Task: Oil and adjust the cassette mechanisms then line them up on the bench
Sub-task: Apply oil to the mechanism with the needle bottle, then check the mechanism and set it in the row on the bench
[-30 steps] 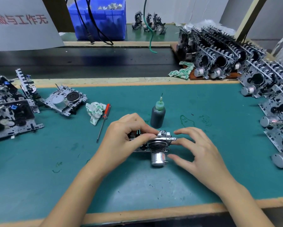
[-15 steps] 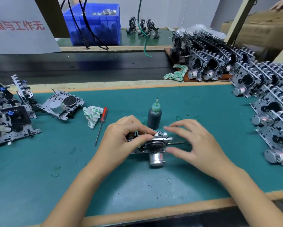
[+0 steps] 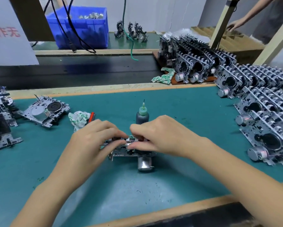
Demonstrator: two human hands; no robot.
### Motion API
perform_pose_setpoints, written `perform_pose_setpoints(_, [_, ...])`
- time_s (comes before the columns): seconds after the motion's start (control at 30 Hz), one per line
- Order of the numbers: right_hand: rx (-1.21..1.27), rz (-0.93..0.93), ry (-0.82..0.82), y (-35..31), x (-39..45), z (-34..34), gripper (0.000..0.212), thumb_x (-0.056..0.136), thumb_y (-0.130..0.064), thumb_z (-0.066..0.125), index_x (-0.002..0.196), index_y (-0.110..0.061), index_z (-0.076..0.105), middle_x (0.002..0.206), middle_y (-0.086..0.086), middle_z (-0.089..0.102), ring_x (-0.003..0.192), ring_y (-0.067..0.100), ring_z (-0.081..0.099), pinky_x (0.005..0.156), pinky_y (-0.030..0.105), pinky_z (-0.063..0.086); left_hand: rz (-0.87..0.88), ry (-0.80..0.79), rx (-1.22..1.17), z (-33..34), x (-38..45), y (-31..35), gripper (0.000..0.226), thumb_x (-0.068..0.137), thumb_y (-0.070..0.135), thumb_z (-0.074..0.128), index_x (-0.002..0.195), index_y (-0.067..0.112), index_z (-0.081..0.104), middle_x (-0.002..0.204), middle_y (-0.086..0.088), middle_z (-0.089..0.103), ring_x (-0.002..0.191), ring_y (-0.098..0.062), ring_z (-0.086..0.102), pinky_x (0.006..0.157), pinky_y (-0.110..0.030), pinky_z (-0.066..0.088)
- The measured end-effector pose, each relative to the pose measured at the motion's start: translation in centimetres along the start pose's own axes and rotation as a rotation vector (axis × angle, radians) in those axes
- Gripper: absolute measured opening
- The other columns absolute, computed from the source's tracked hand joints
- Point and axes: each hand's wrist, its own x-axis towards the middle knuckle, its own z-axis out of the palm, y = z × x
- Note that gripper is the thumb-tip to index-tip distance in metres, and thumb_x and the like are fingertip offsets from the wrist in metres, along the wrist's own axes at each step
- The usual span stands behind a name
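Metal cassette mechanism (image 3: 131, 153) upright mid-bench

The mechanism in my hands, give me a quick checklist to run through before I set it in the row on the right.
1. Both hands on the mechanism: ok, left hand and right hand both hold its top edge.
2. Oil bottle upright and out of the way: ok, it stands just behind the hands.
3. Oil applied: cannot tell.
4. Adjustment finished: cannot tell, fingers cover the top.
5. Bare mat between the hands and the right-hand row: ok.
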Motion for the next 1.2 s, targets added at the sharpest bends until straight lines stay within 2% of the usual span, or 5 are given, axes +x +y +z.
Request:
perform_pose_setpoints(0.27, [0.059,0.214,0.104,2.9,-5.4,-4.5,0.033,0.087,-0.053,0.044,0.068,-0.029,0.031,0.045,-0.013,0.028,0.044,0.013,0.03,0.047,0.025,0.029,0.243,-0.054,-0.058,1.7,6.6,4.0,0.027,0.089,0.035,0.052,0.092,0.02,0.074,0.087,0.006,0.065,0.079,-0.016,0.057,0.07,-0.033,0.047])
perform_pose_setpoints(0.5, [-0.151,0.543,0.186,10.4,-9.5,-9.1,0.038,0.088,-0.046,0.047,0.06,-0.023,0.037,0.045,-0.011,0.037,0.043,0.004,0.038,0.047,0.016,0.025,0.353,-0.097,0.061,7.9,17.6,8.5,0.023,0.095,0.023,0.057,0.115,0.022,0.066,0.112,0.004,0.065,0.106,-0.021,0.054,0.079,-0.04,0.046])
perform_pose_setpoints(0.7, [-0.236,0.883,0.124,18.4,-11.6,-7.9,0.039,0.096,-0.033,0.05,0.062,-0.023,0.033,0.057,-0.002,0.045,0.059,0.022,0.046,0.056,0.033,0.03,0.32,-0.442,0.091,15.8,22.9,10.7,0.063,0.095,0.03,0.056,0.148,0.013,0.026,0.156,-0.005,0.024,0.136,-0.024,0.032,0.108,-0.037,0.03])
perform_pose_setpoints(0.87, [-0.38,1.007,0.059,20.2,-13.1,-5.7,0.025,0.097,-0.029,0.046,0.088,-0.008,0.056,0.083,0.016,0.06,0.078,0.031,0.053,0.06,0.033,0.031,0.215,-0.707,-0.196,20.1,23.2,10.9,0.106,0.079,0.031,0.076,0.152,0.012,0.002,0.161,-0.008,-0.001,0.146,-0.024,0.014,0.117,-0.033,0.016])
perform_pose_setpoints(1.2, [-0.619,1.036,-0.059,18.9,-13.0,-6.4,0.03,0.098,-0.034,0.04,0.107,-0.01,0.055,0.095,0.01,0.065,0.079,0.027,0.058,0.059,0.029,0.033,0.258,-0.471,-0.02,23.3,22.3,11.1,0.099,0.079,0.02,0.077,0.152,0.021,0.011,0.161,0.005,0.005,0.135,-0.026,0.029,0.095,-0.048,0.046])
